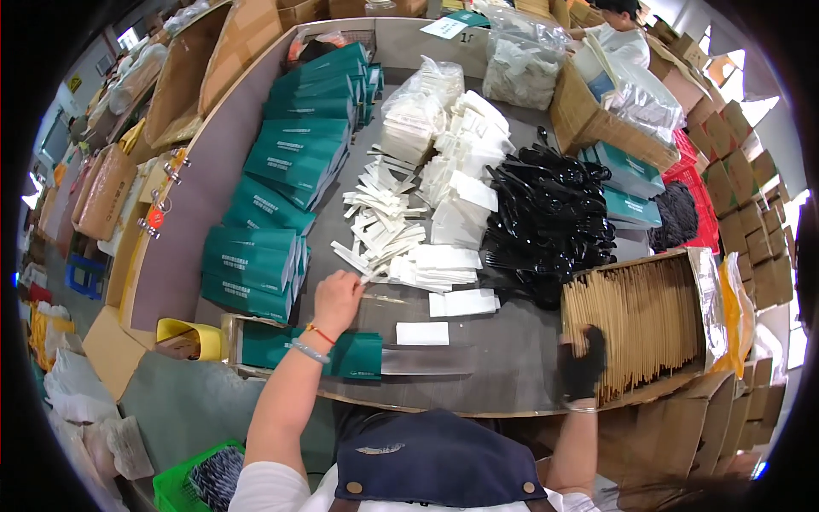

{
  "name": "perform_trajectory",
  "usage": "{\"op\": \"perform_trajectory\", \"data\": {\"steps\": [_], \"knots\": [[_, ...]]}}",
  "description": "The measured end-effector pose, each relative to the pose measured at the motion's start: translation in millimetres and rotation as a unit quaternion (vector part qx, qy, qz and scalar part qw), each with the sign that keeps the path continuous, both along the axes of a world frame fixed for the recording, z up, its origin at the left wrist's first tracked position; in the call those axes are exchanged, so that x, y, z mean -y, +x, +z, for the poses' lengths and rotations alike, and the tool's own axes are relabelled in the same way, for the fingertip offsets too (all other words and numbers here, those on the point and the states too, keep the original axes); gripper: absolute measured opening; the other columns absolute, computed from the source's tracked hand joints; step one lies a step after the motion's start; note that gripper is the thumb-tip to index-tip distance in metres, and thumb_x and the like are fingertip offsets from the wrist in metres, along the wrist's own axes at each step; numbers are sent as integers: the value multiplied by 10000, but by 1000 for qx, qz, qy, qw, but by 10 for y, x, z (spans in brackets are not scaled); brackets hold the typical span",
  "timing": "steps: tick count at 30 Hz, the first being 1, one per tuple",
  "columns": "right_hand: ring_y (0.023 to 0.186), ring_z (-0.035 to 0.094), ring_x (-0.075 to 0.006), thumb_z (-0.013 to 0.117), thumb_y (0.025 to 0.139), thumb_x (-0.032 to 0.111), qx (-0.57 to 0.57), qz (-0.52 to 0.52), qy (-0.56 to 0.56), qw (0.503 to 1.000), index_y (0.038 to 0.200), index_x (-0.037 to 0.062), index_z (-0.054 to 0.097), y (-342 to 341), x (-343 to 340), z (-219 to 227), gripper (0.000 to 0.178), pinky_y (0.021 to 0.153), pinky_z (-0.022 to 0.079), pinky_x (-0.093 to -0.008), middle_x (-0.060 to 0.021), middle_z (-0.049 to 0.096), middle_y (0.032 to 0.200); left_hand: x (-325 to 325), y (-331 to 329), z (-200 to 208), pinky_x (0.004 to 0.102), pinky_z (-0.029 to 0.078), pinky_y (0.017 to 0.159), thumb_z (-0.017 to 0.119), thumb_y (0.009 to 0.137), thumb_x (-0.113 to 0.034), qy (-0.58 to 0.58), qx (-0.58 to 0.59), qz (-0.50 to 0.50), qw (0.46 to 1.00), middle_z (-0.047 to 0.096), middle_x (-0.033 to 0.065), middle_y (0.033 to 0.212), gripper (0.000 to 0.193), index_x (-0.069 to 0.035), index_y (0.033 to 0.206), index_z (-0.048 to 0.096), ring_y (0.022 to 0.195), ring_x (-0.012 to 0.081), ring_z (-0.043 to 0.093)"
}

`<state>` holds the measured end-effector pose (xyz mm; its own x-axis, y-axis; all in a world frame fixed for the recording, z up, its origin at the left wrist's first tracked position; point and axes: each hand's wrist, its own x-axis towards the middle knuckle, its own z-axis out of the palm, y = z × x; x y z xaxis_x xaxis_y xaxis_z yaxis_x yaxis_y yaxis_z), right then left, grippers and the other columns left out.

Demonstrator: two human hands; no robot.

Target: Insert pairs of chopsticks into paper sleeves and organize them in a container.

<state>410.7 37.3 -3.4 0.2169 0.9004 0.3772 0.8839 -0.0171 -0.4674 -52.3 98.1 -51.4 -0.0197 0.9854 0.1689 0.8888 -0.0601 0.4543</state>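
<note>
My bare left hand (339, 299) pinches the end of a small narrow white paper packet at the near edge of a loose heap of such packets (381, 205). Under my left wrist lie a green printed paper sleeve (357, 356) and a grey strip (426, 360) sticking out of it. My right hand (584, 365), in a black glove, is at the near left edge of a box of thin wooden sticks (636, 320). Its fingers curl inward, and what they hold, if anything, cannot be made out. A folded white napkin (422, 334) rests between my hands.
Stacks of green sleeves (252, 264) line the table's left side. White napkins (469, 154) and a pile of black plastic forks and spoons (550, 218) fill the middle. Raised grey walls (192, 196) bound the table. Beyond a cardboard box (597, 119), another person (623, 38) is at the back right.
</note>
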Motion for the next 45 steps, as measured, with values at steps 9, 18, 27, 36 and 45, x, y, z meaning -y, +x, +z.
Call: {"op": "perform_trajectory", "data": {"steps": [9, 18, 27, 36, 45], "knots": [[1023, 616, -316, 593, 928, 158, 61, -210, -228, 949, 1144, -46, 608, 1400, 174, 204, 298, 913, 477, -375, -193, 641, 1110, 328, 143, 394, 432, 465, 656, 716, 770, -154, 59, 47, 10, 997, 611, 77, 773, 82, -94, 753, 661, 793, 313, 598], [1012, 608, -341, 527, 960, 133, 89, -221, -196, 951, 1150, -37, 562, 1631, 157, -104, 257, 888, 469, -379, -186, 635, 1081, 142, 843, 242, 434, 505, 755, 712, 725, -152, -84, 69, -201, 974, 618, 111, 860, 121, -72, 788, 647, 851, 338, 606], [874, 475, -157, 455, 1022, 297, -286, -8, 137, 948, 1000, 76, 526, -172, 117, -99, 233, 841, 390, -311, -20, 501, 905, 128, 856, 356, 456, 498, 723, 683, 738, -122, -136, 21, -213, 967, 647, 119, 827, 118, -73, 833, 634, 833, 331, 628], [877, 618, -347, 654, 882, 178, -50, 102, -19, 993, 1056, 37, 613, -648, -523, -251, 227, 753, 500, -388, -160, 616, 883, 562, 753, 573, 408, 441, 757, 758, 697, -149, -116, 24, -284, 952, 633, 51, 923, 213, -116, 870, 639, 886, 275, 572], [900, 633, -309, 684, 792, 157, 61, 134, -110, 983, 1043, 125, 664, -587, -675, -184, 253, 739, 511, -429, -99, 636, 948, 1144, 771, 479, 388, 374, 858, 781, 663, -186, -13, -70, -256, 964, 564, -38, 1149, 469, -158, 1103, 621, 1006, 212, 507]]}}
